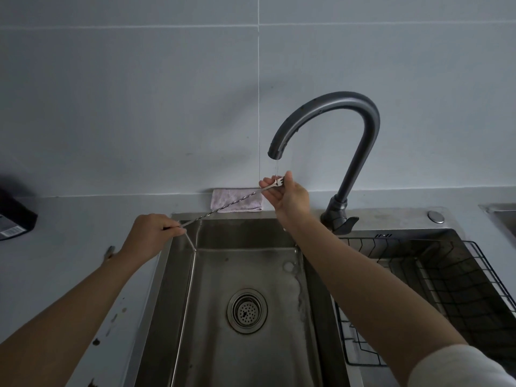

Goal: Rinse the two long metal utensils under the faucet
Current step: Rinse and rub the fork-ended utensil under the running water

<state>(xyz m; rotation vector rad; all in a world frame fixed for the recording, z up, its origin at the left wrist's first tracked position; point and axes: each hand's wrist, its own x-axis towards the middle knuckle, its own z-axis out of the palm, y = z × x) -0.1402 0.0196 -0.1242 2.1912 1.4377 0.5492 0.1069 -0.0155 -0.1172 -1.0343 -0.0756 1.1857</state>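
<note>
My left hand [152,233] grips the handle end of the long twisted utensil [223,208] over the far-left corner of the sink [251,236]. My right hand [287,196] pinches its forked head under the thin trickle from the faucet [335,107]. The shaft slopes down leftward, so water may run along it to my left hand and drip onto the counter [69,224]. Wet tines could slip from my pinch. I cannot place the second utensil.
</note>
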